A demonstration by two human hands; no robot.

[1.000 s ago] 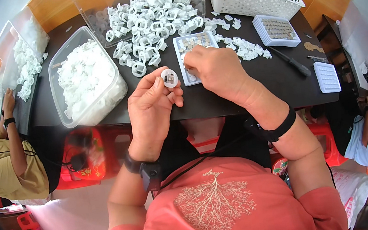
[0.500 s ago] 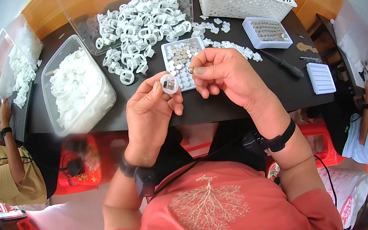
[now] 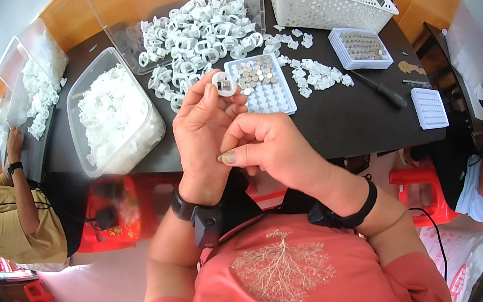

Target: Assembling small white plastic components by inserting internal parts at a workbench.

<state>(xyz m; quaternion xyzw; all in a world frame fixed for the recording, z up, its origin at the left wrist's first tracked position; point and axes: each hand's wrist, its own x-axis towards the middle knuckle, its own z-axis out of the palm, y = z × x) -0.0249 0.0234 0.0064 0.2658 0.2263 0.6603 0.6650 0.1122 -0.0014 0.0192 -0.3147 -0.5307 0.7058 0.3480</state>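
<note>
Currently, the raised left hand [image 3: 197,135] clamps 1 round white housing [image 3: 224,84] near the tray [image 3: 289,106]; lower, the right hand [image 3: 270,142], turned inward, pinches 1 small metal disc [image 3: 221,158] by the left palm.

The left hand [image 3: 198,129] stands upright, palm turned toward the right hand [image 3: 268,144], thumb and forefinger closed in a pinch at its top, the other fingers loosely curled; the right hand sits lower, thumb and forefinger pinched just beside the left palm, contact unclear; the left forearm [image 3: 167,257] rises steeply below its hand; the right forearm [image 3: 348,188] slants in from the outer side.
</note>
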